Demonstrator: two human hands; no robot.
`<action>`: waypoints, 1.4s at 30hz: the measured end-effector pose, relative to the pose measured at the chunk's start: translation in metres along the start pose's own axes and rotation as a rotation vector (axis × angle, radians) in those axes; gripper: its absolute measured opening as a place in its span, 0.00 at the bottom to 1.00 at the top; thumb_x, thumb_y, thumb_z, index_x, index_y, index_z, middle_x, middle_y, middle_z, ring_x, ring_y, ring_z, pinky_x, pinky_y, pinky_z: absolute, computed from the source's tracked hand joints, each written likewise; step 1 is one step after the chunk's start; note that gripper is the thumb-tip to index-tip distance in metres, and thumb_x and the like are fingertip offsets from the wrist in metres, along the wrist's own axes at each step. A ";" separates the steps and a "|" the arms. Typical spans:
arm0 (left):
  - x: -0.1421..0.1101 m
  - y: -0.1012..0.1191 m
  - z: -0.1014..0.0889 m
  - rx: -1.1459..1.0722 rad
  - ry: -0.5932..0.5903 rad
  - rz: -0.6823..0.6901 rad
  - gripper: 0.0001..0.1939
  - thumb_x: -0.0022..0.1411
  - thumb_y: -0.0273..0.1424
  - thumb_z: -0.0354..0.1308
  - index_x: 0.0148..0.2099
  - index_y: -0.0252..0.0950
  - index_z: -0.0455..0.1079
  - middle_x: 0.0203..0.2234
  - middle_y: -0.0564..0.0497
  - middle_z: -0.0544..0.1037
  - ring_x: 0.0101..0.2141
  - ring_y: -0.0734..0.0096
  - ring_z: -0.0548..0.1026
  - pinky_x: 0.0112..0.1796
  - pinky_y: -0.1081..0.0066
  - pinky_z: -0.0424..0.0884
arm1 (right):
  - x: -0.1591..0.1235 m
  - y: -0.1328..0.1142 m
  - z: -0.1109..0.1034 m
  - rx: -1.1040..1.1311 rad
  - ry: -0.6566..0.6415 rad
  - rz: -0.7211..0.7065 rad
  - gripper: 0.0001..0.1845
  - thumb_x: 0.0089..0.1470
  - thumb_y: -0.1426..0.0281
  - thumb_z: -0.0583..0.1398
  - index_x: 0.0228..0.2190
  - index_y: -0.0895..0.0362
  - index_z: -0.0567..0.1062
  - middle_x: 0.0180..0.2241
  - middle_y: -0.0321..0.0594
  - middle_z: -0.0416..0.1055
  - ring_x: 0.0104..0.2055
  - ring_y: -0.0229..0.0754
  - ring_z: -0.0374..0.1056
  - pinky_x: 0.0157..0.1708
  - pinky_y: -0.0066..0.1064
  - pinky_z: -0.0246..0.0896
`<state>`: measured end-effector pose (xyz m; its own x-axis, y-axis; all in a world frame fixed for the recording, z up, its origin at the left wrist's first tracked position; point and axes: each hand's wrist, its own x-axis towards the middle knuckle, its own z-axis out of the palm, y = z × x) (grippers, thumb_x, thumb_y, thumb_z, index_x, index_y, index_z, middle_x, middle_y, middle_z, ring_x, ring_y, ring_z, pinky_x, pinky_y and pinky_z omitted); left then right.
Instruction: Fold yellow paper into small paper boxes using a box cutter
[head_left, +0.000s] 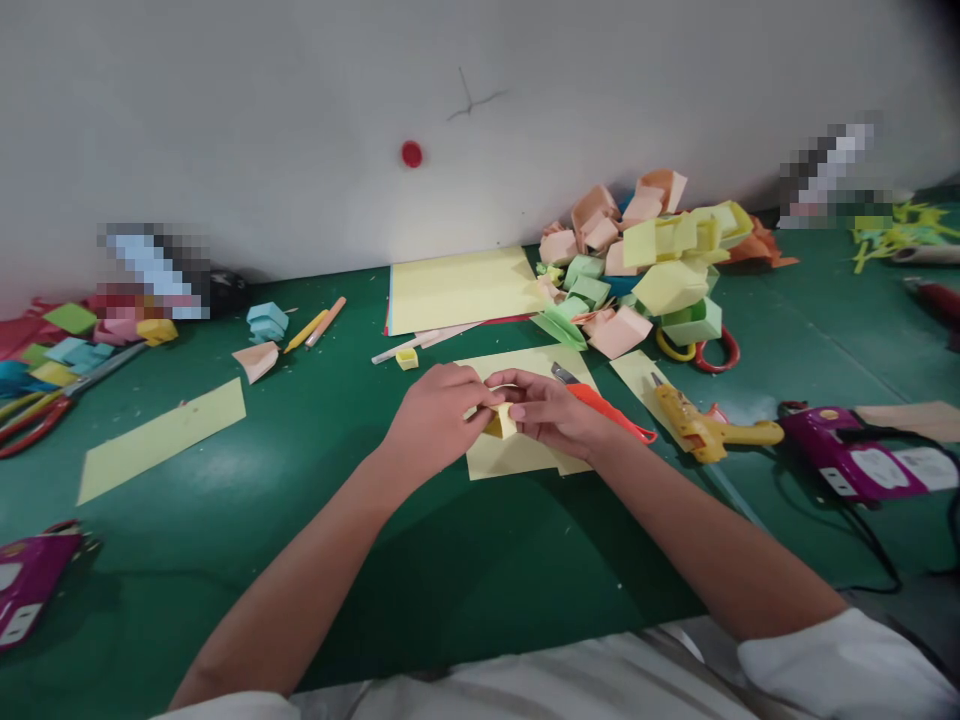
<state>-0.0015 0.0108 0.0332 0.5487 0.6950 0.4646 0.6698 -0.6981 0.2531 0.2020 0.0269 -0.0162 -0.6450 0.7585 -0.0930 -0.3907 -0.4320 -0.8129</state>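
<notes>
Both hands meet over the middle of the green table, pinching a small folded piece of yellow paper [504, 424]. My left hand [444, 408] has its fingertips on the piece's left side, and my right hand [551, 408] grips its right side between thumb and fingers. Much of the folded paper is covered by the fingers. Beneath the hands lie flat yellow paper sheets [491, 462]. A box cutter with an orange handle [611, 412] rests beside my right hand, partly behind it. A tiny yellow paper box [406, 358] stands beyond my left hand.
A yellow glue gun [705, 425] and a purple power strip [847, 455] with black cords lie at right. Folded paper boxes [671, 285] are heaped behind, near scissors [716, 350]. A paper stack [465, 290] leans by the wall; a yellow strip [161, 440] lies left.
</notes>
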 end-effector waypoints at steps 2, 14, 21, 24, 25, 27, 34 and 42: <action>0.001 0.001 -0.002 -0.020 -0.032 -0.029 0.12 0.63 0.23 0.56 0.40 0.40 0.81 0.32 0.51 0.81 0.35 0.67 0.77 0.36 0.67 0.73 | 0.000 0.000 0.001 -0.001 0.001 -0.002 0.21 0.48 0.72 0.72 0.46 0.52 0.78 0.39 0.34 0.75 0.38 0.34 0.71 0.39 0.24 0.67; 0.005 0.001 -0.009 -0.077 -0.076 0.085 0.11 0.69 0.28 0.56 0.42 0.40 0.81 0.38 0.50 0.84 0.39 0.65 0.79 0.41 0.63 0.72 | -0.002 -0.001 -0.002 -0.001 -0.004 0.012 0.21 0.48 0.72 0.72 0.46 0.50 0.78 0.35 0.31 0.73 0.33 0.32 0.67 0.34 0.23 0.64; 0.003 0.005 -0.010 -0.103 -0.001 0.070 0.08 0.67 0.27 0.59 0.42 0.40 0.80 0.38 0.52 0.83 0.39 0.66 0.79 0.41 0.65 0.71 | 0.001 0.004 -0.009 -0.004 -0.039 0.011 0.25 0.48 0.70 0.72 0.48 0.50 0.76 0.37 0.33 0.74 0.37 0.36 0.71 0.40 0.28 0.66; 0.003 0.006 -0.010 -0.092 -0.018 0.082 0.09 0.67 0.28 0.58 0.37 0.40 0.80 0.35 0.52 0.83 0.38 0.66 0.79 0.40 0.65 0.70 | 0.001 0.004 -0.008 -0.003 -0.055 0.021 0.24 0.49 0.71 0.71 0.49 0.51 0.76 0.37 0.33 0.74 0.38 0.36 0.71 0.40 0.27 0.66; 0.004 0.006 -0.010 -0.086 -0.037 0.088 0.11 0.68 0.28 0.57 0.35 0.40 0.79 0.34 0.52 0.83 0.38 0.66 0.78 0.41 0.65 0.70 | 0.000 0.003 -0.007 -0.001 -0.061 0.026 0.25 0.49 0.71 0.71 0.49 0.52 0.76 0.38 0.34 0.75 0.38 0.36 0.71 0.40 0.27 0.66; 0.004 0.006 -0.010 -0.085 -0.054 0.095 0.12 0.68 0.27 0.57 0.33 0.40 0.79 0.34 0.52 0.83 0.37 0.66 0.78 0.41 0.64 0.70 | 0.000 0.002 -0.005 0.006 -0.066 0.030 0.25 0.49 0.71 0.71 0.49 0.52 0.76 0.38 0.34 0.75 0.38 0.36 0.71 0.40 0.28 0.66; 0.005 0.005 -0.017 -0.187 0.011 0.038 0.07 0.66 0.30 0.60 0.44 0.41 0.79 0.40 0.51 0.83 0.41 0.67 0.79 0.42 0.67 0.73 | -0.003 -0.001 -0.003 0.035 -0.034 0.009 0.23 0.48 0.72 0.71 0.47 0.51 0.77 0.40 0.34 0.75 0.38 0.36 0.71 0.41 0.28 0.67; 0.006 0.001 -0.028 -0.201 -0.076 -0.233 0.06 0.63 0.33 0.63 0.41 0.39 0.78 0.35 0.52 0.81 0.30 0.72 0.77 0.32 0.72 0.72 | -0.003 -0.003 -0.002 0.052 0.033 -0.023 0.29 0.45 0.76 0.70 0.50 0.47 0.77 0.48 0.34 0.77 0.36 0.34 0.72 0.40 0.27 0.70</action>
<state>-0.0110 0.0094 0.0602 0.4332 0.8457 0.3117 0.6736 -0.5335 0.5115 0.2062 0.0269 -0.0142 -0.6141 0.7836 -0.0944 -0.4389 -0.4385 -0.7843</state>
